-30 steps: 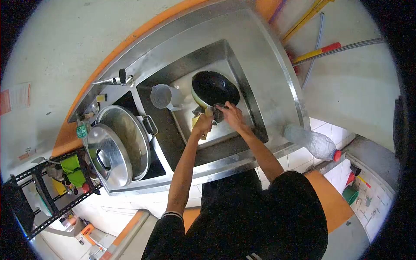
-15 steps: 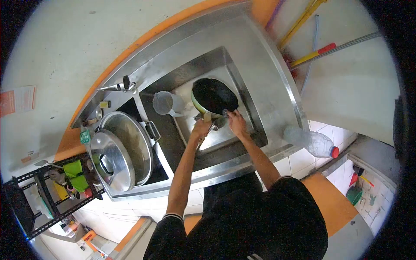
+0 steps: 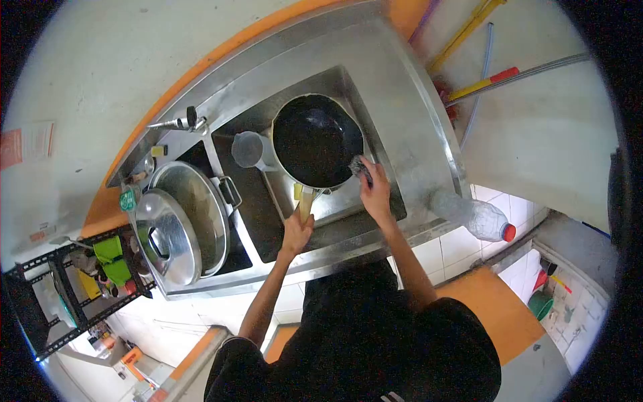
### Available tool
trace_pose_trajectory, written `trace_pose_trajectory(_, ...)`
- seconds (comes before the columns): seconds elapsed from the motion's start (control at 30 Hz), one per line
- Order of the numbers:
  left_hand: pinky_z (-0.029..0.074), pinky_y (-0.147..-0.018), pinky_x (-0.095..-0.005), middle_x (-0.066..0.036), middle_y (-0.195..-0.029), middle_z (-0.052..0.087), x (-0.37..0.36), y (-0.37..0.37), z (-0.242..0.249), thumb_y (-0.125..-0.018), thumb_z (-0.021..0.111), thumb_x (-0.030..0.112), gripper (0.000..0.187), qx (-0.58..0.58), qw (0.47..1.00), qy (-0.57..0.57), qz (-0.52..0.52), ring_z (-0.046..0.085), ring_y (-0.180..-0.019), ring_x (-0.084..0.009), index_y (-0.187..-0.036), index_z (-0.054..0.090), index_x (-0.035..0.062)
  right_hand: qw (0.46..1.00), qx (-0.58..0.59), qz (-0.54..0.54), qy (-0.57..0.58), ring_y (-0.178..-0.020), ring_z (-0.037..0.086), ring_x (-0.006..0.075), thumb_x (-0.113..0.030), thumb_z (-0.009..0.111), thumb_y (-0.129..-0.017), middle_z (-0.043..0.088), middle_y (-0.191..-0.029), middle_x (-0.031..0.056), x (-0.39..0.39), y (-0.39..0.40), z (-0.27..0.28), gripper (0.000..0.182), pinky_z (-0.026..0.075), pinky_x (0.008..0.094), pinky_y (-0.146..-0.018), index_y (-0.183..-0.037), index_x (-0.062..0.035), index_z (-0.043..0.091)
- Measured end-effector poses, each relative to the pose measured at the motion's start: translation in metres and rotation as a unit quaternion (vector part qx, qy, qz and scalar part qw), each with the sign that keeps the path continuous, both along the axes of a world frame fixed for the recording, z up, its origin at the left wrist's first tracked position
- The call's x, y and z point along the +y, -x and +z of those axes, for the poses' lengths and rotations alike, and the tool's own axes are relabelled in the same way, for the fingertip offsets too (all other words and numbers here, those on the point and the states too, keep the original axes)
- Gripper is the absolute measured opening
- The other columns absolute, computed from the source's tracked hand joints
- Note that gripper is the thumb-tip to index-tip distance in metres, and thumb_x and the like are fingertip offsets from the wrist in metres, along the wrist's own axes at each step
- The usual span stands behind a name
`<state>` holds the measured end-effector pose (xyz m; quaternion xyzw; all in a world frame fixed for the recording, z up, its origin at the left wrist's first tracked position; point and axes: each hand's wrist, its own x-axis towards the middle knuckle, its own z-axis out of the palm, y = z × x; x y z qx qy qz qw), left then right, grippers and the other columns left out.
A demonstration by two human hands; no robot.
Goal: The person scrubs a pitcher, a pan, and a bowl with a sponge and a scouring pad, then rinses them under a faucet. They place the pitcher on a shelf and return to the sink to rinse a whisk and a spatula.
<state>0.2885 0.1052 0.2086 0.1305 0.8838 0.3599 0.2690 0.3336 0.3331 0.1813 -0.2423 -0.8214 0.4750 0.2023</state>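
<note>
While your left hand (image 3: 297, 234) grips the pan (image 3: 318, 141) by its handle (image 3: 306, 206), your right hand (image 3: 376, 193) clutches a scourer (image 3: 362, 170) at the rim.
The pan is over the sink (image 3: 245, 211), just beside the jug (image 3: 248, 150); whether its base touches the floor of the sink cannot be determined. Step in hand, as judged: scouring the pan. The next stroke calls for a firm handle grip and the scourer flat against the metal.

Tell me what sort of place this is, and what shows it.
Probably a kitchen's washing-up area, though whether home or commercial is unclear: there is a metal sink with a faucet, and a dark frying pan held by its handle over the basin.
</note>
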Motion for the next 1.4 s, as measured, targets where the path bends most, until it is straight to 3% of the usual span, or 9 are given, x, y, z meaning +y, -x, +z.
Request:
trace_pose_trajectory(0.23,0.046,-0.052,-0.0448,-0.026,-0.067,0.056,-0.016,-0.047,-0.022,-0.081,0.057,0.015,0.022,0.092,0.994,0.037,0.052,0.058,-0.065,-0.0430,-0.091,0.049,-0.0026,0.922,-0.293,0.214,-0.134,-0.079,0.058,0.0338,-0.013,0.058,-0.079,0.059,-0.099,0.0169,-0.027,0.030,-0.052,0.033,0.048,0.0390,-0.069,-0.112,-0.0098,0.056)
trace_pose_trajectory(0.33,0.044,-0.048,-0.0506,-0.028,-0.062,0.054,-0.020,-0.049,-0.028,-0.080,0.058,0.015,0.026,0.101,0.991,0.081,0.037,0.056,-0.060,-0.0454,-0.095,0.043,-0.0006,0.946,-0.114,0.279,0.118,-0.082,0.059,0.0341,-0.014,0.060,-0.079,0.059,-0.101,0.0179,-0.068,0.032,-0.048,0.027,0.049,0.0370,-0.070,-0.105,-0.0083,0.060)
trace_pose_trajectory(0.43,0.044,-0.048,-0.0516,-0.028,-0.062,0.054,-0.031,-0.046,-0.027,-0.080,0.057,0.015,0.026,0.096,0.993,0.066,0.033,0.055,-0.060,-0.0457,-0.095,0.042,0.0002,0.957,0.004,0.268,0.109,-0.082,0.060,0.0338,-0.014,0.059,-0.078,0.061,-0.093,0.0176,-0.071,0.032,-0.040,0.023,0.048,0.0368,-0.069,-0.100,-0.0076,0.063)
trace_pose_trajectory(0.57,0.045,-0.048,-0.0512,-0.028,-0.062,0.055,-0.030,-0.051,-0.016,-0.080,0.057,0.014,0.028,0.099,0.991,0.072,0.050,0.056,-0.060,-0.0456,-0.099,0.042,-0.0004,0.958,-0.139,0.232,-0.098,-0.075,0.061,0.0320,-0.011,0.057,-0.079,0.061,-0.075,0.0145,-0.040,0.035,-0.051,0.023,0.048,0.0376,-0.064,-0.101,-0.0077,0.062)
trace_pose_trajectory(0.73,0.045,-0.049,-0.0501,-0.028,-0.063,0.055,-0.031,-0.050,-0.023,-0.080,0.057,0.014,0.030,0.099,0.993,0.057,0.019,0.056,-0.059,-0.0451,-0.101,0.042,-0.0012,0.940,-0.021,0.235,0.245,-0.074,0.062,0.0316,-0.013,0.054,-0.078,0.064,-0.084,0.0134,-0.081,0.048,0.009,0.028,0.050,0.0404,-0.067,-0.104,-0.0108,0.063)
trace_pose_trajectory(0.83,0.046,-0.050,-0.0508,-0.028,-0.063,0.056,-0.037,-0.050,-0.013,-0.080,0.057,0.015,0.031,0.080,0.994,0.066,0.016,0.056,-0.060,-0.0450,-0.102,0.042,-0.0015,0.951,-0.047,0.294,-0.082,-0.081,0.062,0.0302,-0.015,0.055,-0.078,0.064,-0.090,0.0128,-0.065,0.034,-0.015,0.028,0.049,0.0396,-0.072,-0.105,-0.0121,0.063)
trace_pose_trajectory(0.97,0.047,-0.051,-0.0516,-0.027,-0.064,0.056,-0.037,-0.044,-0.011,-0.081,0.056,0.015,0.029,0.107,0.989,0.103,0.002,0.057,-0.060,-0.0445,-0.101,0.041,0.0005,0.898,-0.243,0.367,-0.009,-0.090,0.060,0.0286,-0.017,0.056,-0.078,0.061,-0.101,0.0133,-0.045,0.031,-0.003,0.029,0.047,0.0397,-0.078,-0.107,-0.0120,0.061)
trace_pose_trajectory(1.1,0.048,-0.053,-0.0519,-0.026,-0.066,0.058,-0.041,-0.037,0.003,-0.082,0.055,0.017,0.031,0.075,0.982,0.174,-0.022,0.058,-0.061,-0.0437,-0.105,0.041,0.0023,0.945,0.037,0.269,0.182,-0.091,0.058,0.0314,-0.006,0.057,-0.078,0.061,-0.102,0.0158,-0.078,0.040,0.027,0.028,0.047,0.0411,-0.075,-0.106,-0.0092,0.060)
trace_pose_trajectory(1.4,0.048,-0.050,-0.0518,-0.022,-0.067,0.060,-0.052,-0.021,0.025,-0.084,0.050,0.021,0.025,0.126,0.941,0.307,-0.069,0.059,-0.060,-0.0419,-0.102,0.039,0.0068,0.889,0.191,0.218,-0.355,-0.074,0.055,0.0213,-0.010,0.061,-0.069,0.054,-0.089,0.0022,-0.053,0.072,0.080,0.041,0.047,0.0318,-0.058,-0.109,-0.0214,0.061)
